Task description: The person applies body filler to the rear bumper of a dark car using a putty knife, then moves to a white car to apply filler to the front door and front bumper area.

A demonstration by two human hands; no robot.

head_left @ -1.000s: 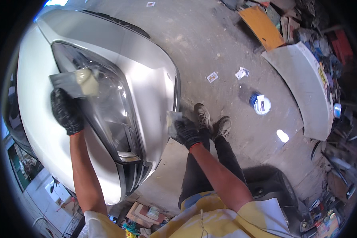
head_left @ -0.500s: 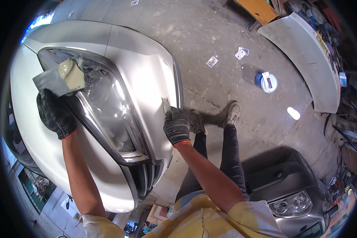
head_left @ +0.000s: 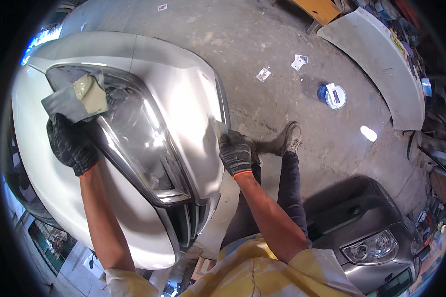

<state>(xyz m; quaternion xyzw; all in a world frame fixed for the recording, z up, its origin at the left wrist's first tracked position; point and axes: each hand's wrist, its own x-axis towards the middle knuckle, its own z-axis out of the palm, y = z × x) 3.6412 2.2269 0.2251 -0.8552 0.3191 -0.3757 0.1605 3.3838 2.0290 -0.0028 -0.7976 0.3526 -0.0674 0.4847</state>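
Left hand [head_left: 70, 143] fingers clamp sandpaper [head_left: 77, 99] at headlight's [head_left: 134, 133] 10 o'clock corner, lens running toward 5; right hand [head_left: 235, 153] grips bumper edge [head_left: 222, 123].

a dusty concrete floor [head_left: 262, 116] carries a blue tin [head_left: 332, 95] and scattered paper scraps [head_left: 299, 61].
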